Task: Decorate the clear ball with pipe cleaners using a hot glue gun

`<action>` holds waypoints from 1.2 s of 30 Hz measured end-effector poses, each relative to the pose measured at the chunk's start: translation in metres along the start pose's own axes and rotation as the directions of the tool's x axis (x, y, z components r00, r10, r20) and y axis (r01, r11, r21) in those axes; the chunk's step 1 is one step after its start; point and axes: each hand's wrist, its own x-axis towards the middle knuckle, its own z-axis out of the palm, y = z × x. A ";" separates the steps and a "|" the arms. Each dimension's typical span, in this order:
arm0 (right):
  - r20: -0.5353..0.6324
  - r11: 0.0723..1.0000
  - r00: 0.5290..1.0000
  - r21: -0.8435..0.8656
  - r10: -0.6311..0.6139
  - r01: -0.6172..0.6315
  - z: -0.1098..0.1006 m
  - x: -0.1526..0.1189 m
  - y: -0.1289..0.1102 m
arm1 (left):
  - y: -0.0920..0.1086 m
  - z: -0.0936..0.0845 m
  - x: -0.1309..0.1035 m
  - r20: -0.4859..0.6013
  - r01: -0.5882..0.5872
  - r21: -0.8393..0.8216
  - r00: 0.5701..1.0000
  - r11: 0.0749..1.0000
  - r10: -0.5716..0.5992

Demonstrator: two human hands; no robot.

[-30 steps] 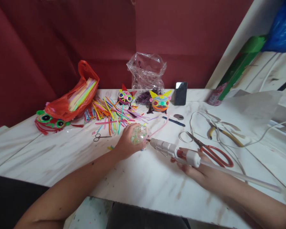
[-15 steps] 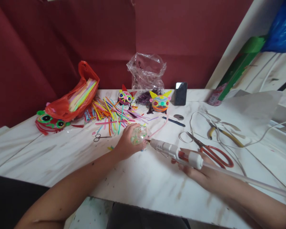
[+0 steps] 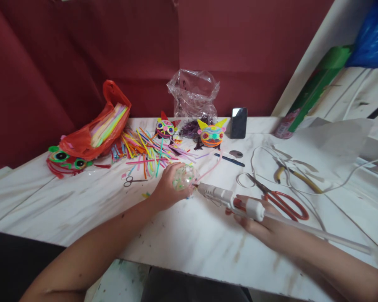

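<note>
My left hand (image 3: 169,187) is wrapped round a clear, rounded plastic ball (image 3: 185,178) with coloured bits on or inside it. A pink pipe cleaner (image 3: 211,168) trails from near the ball toward the back right. In my right hand (image 3: 255,224) is a white hot glue gun (image 3: 219,193), its tip at the ball's right side, touching or very close. A long translucent glue stick (image 3: 321,235) sticks out of the gun's rear. Most right-hand fingers are hidden behind the gun.
Several coloured pipe cleaners (image 3: 148,155) lie beside a red bag (image 3: 97,130). Finished craft heads (image 3: 211,136) stand at the back near a phone (image 3: 238,123). Small scissors (image 3: 132,181) lie left; red-handled scissors (image 3: 283,201), pliers (image 3: 302,181) and a white cable (image 3: 255,161) lie right.
The rear of the glue gun and its glue stick have shifted slightly left and up toward the ball. My left hand and the ball stay nearly in place.
</note>
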 end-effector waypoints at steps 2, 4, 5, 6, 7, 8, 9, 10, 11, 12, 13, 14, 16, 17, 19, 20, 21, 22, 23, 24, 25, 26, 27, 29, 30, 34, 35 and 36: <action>0.001 1.000 1.000 -0.012 0.002 -0.002 -0.001 0.001 -0.001 | 0.000 0.000 0.000 -0.002 0.005 0.008 1.000 1.000 -0.005; 0.001 1.000 1.000 -0.019 0.000 0.000 -0.002 0.002 -0.002 | -0.001 0.001 0.000 -0.006 -0.005 0.012 1.000 1.000 0.005; 0.002 1.000 1.000 -0.019 -0.002 0.002 -0.003 0.002 -0.003 | -0.001 0.001 0.000 -0.009 -0.011 0.012 1.000 1.000 0.011; 0.003 1.000 1.000 -0.018 -0.002 0.003 -0.004 0.002 -0.004 | -0.002 0.001 0.000 -0.008 -0.015 0.013 1.000 1.000 0.015; 0.004 1.000 1.000 -0.012 -0.001 0.001 -0.004 0.002 -0.005 | -0.002 0.001 0.000 -0.006 -0.012 0.014 1.000 1.000 0.012; 0.007 1.000 1.000 -0.001 0.000 0.000 -0.004 0.001 -0.005 | -0.002 0.001 -0.001 0.000 -0.004 0.017 1.000 1.000 0.004; 0.009 1.000 1.000 0.015 0.002 -0.002 -0.003 0.001 -0.006 | -0.002 0.001 -0.001 0.006 0.006 0.021 1.000 1.000 -0.007; 0.009 0.999 1.000 0.032 0.004 -0.005 -0.003 0.000 -0.006 | -0.002 0.001 0.000 0.013 0.016 0.026 1.000 1.000 -0.016; 0.010 0.999 1.000 0.047 0.008 -0.009 -0.002 0.000 -0.006 | -0.001 0.001 0.000 0.018 0.021 0.031 1.000 0.999 -0.021; 0.009 0.998 1.000 0.057 0.013 -0.013 -0.001 -0.001 -0.006 | -0.001 0.001 0.000 0.022 0.021 0.035 1.000 0.999 -0.022; 0.008 0.998 1.000 0.060 0.019 -0.019 0.000 -0.001 -0.006 | 0.000 0.000 0.000 0.022 0.016 0.038 1.000 0.999 -0.017; 0.006 0.998 1.000 0.058 0.024 -0.024 0.001 -0.001 -0.005 | 0.000 0.000 0.000 0.022 0.010 0.039 1.000 0.999 -0.011; 0.009 0.999 1.000 0.048 0.018 -0.019 0.001 0.000 -0.004 | 0.000 0.000 0.000 0.022 0.005 0.039 1.000 0.999 -0.006; 0.010 0.999 1.000 0.042 0.012 -0.013 0.001 0.000 -0.004 | 0.000 0.000 0.000 0.020 0.006 0.039 1.000 0.999 -0.006; 0.005 1.000 1.000 0.030 0.004 -0.004 0.001 0.001 -0.003 | 0.000 0.001 0.000 0.013 0.002 0.040 1.000 0.999 -0.003; 0.004 1.000 1.000 0.023 0.000 0.000 0.000 0.001 -0.003 | -0.001 0.001 0.000 0.005 -0.003 0.042 1.000 0.999 0.003; 0.006 1.000 1.000 0.017 -0.004 0.004 -0.001 0.002 -0.003 | -0.001 0.002 0.000 -0.005 -0.012 0.043 1.000 0.999 0.012; 0.010 1.000 1.000 0.010 -0.008 0.008 -0.002 0.002 -0.003 | -0.001 0.002 0.001 -0.012 -0.021 0.044 1.000 0.999 0.022; 0.018 1.000 1.000 0.002 -0.013 0.013 -0.003 0.003 -0.003 | -0.001 0.002 0.001 -0.016 -0.028 0.044 0.999 0.999 0.029; 0.024 1.000 1.000 -0.007 -0.016 0.016 -0.004 0.003 -0.003 | -0.001 0.002 0.001 -0.016 -0.030 0.044 0.999 0.999 0.031; 0.024 1.000 1.000 -0.015 -0.015 0.015 -0.005 0.003 -0.004 | 0.000 0.002 0.001 -0.013 -0.028 0.043 1.000 0.999 0.028; 0.017 1.000 1.000 -0.023 -0.012 0.012 -0.006 0.003 -0.004 | 0.000 0.001 0.001 -0.008 -0.021 0.041 1.000 0.999 0.021; 0.020 0.999 1.000 -0.029 -0.013 0.014 -0.006 0.003 -0.004 | 0.000 0.001 0.001 0.000 -0.011 0.039 1.000 0.999 0.011; 0.031 0.999 0.999 -0.028 -0.023 0.024 -0.006 0.002 -0.005 | 0.000 0.000 0.001 0.012 0.009 0.033 1.000 0.999 -0.009; 0.036 0.999 0.999 -0.019 -0.028 0.029 -0.005 0.002 -0.005 | 0.000 0.000 0.001 0.017 0.015 0.029 1.000 0.999 -0.015; 0.008 1.000 1.000 0.014 -0.005 0.005 -0.001 0.001 -0.006 | 0.000 0.000 0.001 0.020 0.007 0.017 1.000 1.000 -0.008; 0.005 1.000 1.000 0.014 0.002 -0.002 -0.001 0.001 -0.006 | -0.001 0.000 0.001 0.015 0.005 0.018 1.000 1.000 -0.005; 0.005 1.000 1.000 0.010 0.007 -0.007 -0.002 0.002 -0.006 | -0.001 0.001 0.000 0.008 0.003 0.019 1.000 1.000 -0.003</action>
